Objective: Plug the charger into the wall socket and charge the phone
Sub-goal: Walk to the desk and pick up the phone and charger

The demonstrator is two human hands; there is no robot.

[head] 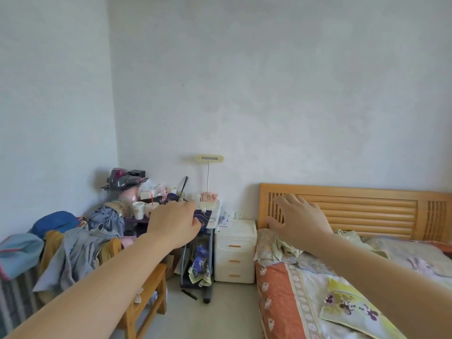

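A white wall socket sits low on the far wall, between the cluttered table and the bed's headboard. A thin white cable lies on a dark item at the table's right end; whether that item is the phone I cannot tell. My left hand is stretched forward over the table's near edge, fingers curled down, holding nothing that I can see. My right hand is raised in front of the headboard with fingers spread and empty. Both hands are well short of the socket.
A white three-drawer cabinet stands under the socket. The wooden headboard and a bed with patterned bedding fill the right. A wooden chair draped with clothes stands left. Cups and a desk lamp crowd the table.
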